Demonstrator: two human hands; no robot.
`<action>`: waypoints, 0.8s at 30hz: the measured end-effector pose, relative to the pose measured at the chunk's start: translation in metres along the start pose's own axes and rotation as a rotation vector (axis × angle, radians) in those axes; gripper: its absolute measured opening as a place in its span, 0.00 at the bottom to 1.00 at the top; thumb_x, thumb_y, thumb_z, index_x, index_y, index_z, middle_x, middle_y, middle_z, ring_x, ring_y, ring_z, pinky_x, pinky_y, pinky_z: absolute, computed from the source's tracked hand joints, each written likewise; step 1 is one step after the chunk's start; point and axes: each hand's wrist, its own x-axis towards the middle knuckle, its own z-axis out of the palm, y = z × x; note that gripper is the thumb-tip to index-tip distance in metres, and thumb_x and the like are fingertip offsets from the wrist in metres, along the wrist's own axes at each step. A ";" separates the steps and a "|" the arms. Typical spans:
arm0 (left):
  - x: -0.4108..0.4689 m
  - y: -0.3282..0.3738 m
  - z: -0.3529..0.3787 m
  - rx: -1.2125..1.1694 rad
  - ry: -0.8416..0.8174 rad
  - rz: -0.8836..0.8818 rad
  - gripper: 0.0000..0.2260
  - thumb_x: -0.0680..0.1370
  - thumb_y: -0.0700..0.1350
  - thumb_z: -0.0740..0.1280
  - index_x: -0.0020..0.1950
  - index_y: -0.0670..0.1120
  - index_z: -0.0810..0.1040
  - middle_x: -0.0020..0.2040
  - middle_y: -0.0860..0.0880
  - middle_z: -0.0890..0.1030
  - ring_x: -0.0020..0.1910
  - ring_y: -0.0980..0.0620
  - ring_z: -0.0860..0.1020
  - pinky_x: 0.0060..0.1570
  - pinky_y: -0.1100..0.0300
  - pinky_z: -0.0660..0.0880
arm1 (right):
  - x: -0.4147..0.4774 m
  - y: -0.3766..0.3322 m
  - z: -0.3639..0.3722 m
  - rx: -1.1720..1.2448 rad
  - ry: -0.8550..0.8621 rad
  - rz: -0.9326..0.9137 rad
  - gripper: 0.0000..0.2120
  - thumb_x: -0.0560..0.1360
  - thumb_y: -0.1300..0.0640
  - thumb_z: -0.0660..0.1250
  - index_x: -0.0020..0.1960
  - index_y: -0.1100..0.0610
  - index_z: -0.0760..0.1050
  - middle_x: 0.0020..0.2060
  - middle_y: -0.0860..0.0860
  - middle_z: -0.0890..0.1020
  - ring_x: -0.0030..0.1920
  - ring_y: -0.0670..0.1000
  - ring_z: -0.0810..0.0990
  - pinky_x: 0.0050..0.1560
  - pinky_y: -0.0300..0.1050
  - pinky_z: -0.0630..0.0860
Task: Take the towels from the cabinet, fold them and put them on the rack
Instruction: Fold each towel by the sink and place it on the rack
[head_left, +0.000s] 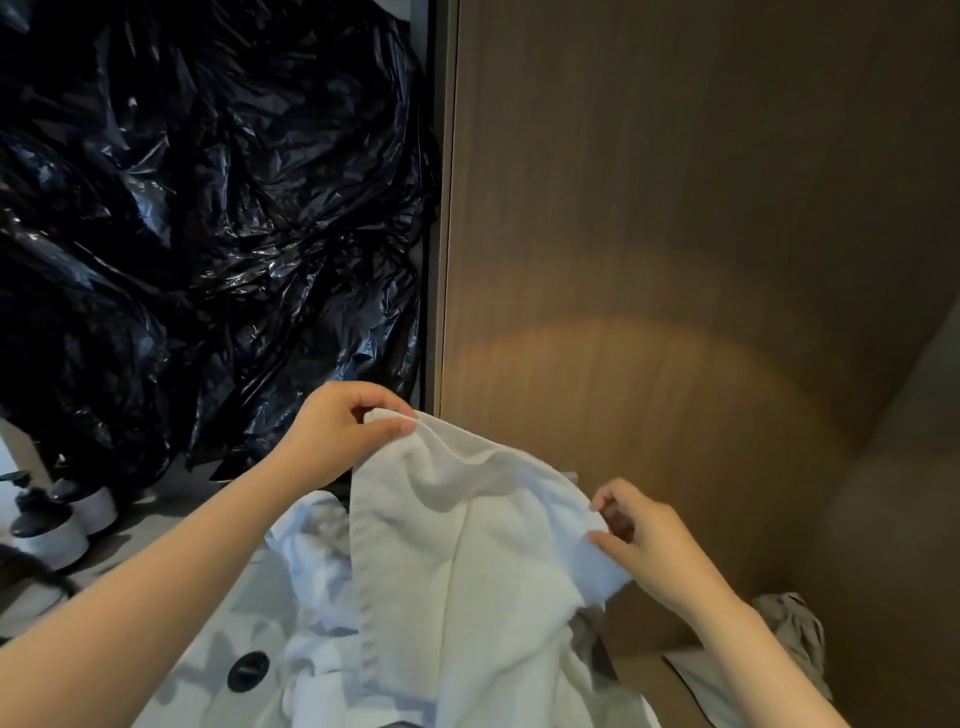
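A white towel (467, 561) hangs in front of me, held up by its top edge. My left hand (337, 431) pinches the towel's upper left corner between thumb and fingers. My right hand (639, 540) pinches the upper right edge, a little lower than the left. The towel sags between the two hands and drapes down out of view at the bottom. More white cloth (311, 551) lies bunched below and behind it on the left.
Crumpled black plastic sheeting (208, 208) fills the upper left. A brown wooden panel (675, 234) stands straight ahead and to the right. White bottles with dark caps (52, 535) stand at lower left. A grey cloth (795, 629) lies at lower right. A dark round drain (248, 671) shows below.
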 end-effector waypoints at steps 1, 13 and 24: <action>-0.001 -0.004 0.002 0.009 -0.003 -0.008 0.07 0.72 0.43 0.75 0.39 0.55 0.85 0.39 0.56 0.85 0.38 0.59 0.82 0.34 0.69 0.76 | -0.005 0.006 0.007 0.020 -0.018 0.027 0.10 0.75 0.54 0.72 0.47 0.42 0.72 0.39 0.43 0.80 0.41 0.44 0.80 0.42 0.44 0.80; 0.001 -0.013 0.011 0.033 0.044 -0.005 0.05 0.73 0.45 0.75 0.41 0.56 0.85 0.40 0.60 0.84 0.41 0.63 0.81 0.35 0.71 0.75 | -0.024 0.035 0.047 -0.097 0.114 0.093 0.12 0.74 0.53 0.72 0.38 0.46 0.70 0.40 0.40 0.77 0.41 0.44 0.76 0.39 0.37 0.73; 0.015 -0.002 -0.024 0.004 0.159 0.001 0.05 0.68 0.49 0.78 0.39 0.59 0.85 0.39 0.59 0.84 0.39 0.61 0.82 0.34 0.71 0.75 | 0.024 0.013 -0.067 -0.241 0.494 -0.068 0.08 0.79 0.54 0.65 0.42 0.51 0.75 0.36 0.46 0.76 0.38 0.47 0.76 0.36 0.39 0.68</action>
